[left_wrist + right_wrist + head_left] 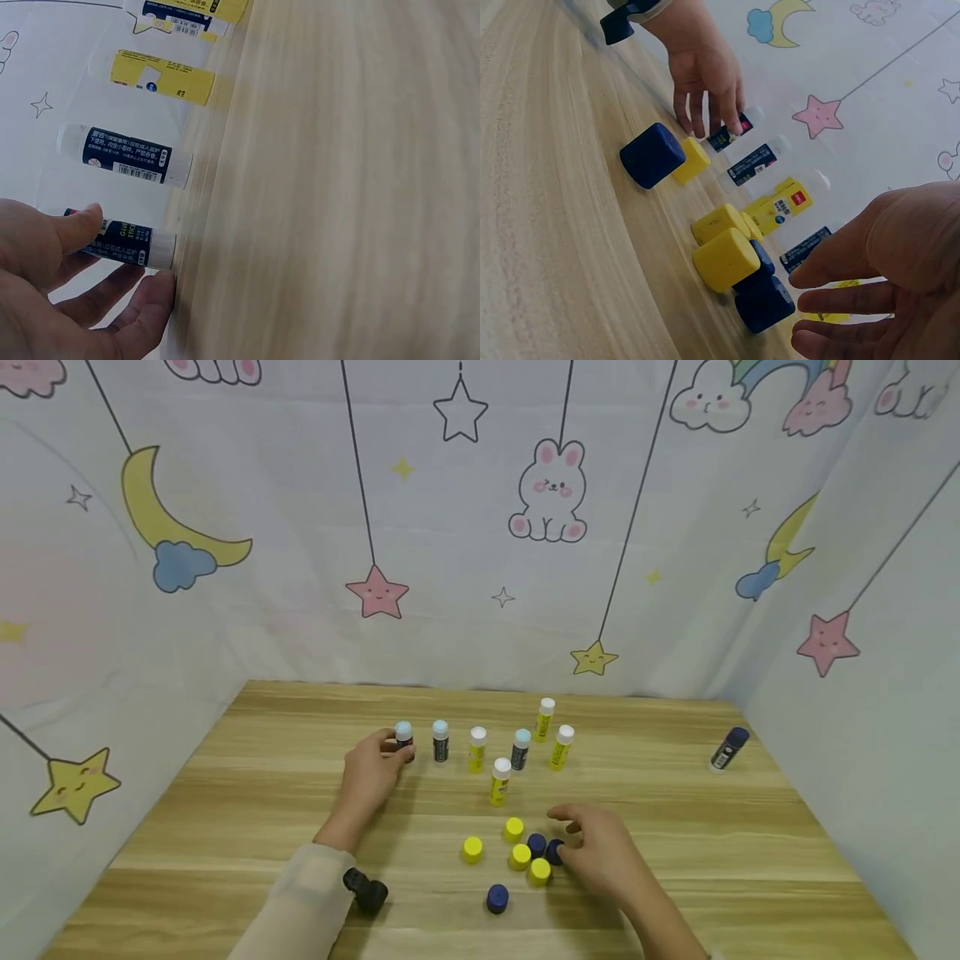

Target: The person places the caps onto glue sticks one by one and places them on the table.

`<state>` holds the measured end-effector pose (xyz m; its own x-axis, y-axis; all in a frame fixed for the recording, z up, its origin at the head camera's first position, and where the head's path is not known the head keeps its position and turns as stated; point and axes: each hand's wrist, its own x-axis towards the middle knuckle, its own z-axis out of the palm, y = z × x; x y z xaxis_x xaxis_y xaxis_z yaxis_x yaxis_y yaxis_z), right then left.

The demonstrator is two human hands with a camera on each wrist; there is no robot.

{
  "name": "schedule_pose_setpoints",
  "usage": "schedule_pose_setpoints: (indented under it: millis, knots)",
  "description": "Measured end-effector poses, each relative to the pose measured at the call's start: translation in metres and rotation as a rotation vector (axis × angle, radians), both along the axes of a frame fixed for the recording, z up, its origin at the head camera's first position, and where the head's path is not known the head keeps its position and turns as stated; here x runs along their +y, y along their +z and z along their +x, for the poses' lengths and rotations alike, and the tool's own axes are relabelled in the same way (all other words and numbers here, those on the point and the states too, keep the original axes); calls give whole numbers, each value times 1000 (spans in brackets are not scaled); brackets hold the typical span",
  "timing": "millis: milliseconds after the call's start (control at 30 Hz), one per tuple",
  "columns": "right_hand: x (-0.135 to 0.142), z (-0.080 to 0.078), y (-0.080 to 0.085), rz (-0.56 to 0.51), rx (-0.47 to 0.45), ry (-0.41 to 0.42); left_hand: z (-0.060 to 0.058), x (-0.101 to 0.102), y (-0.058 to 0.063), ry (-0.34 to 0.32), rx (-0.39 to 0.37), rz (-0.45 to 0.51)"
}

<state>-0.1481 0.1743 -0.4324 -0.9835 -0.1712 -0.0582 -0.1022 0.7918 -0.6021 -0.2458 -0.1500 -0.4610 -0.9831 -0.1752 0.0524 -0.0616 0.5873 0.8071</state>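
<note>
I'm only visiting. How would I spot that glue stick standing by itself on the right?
Start at the wooden table and follow it to the person's right, well beyond the right hand. Near that edge stands a single dark glue stick with a white base. Unlike the pale-topped sticks grouped nearer the middle, it wears a dark blue cap.

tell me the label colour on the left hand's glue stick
Dark navy label, clearest in the left wrist view.

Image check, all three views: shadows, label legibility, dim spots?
Head: soft shadow on the table near the left hand; label print too small to read. Left wrist: print on the held glue stick partly legible. Right wrist: scene tilted, right hand dim against the pale backdrop.
</note>
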Motion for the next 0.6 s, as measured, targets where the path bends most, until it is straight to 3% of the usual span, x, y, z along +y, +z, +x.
schedule_pose_setpoints:
  millis: [600]
  knots:
    - [-3, 4, -7, 17, -18, 3, -2, 4, 1, 8, 1, -7]
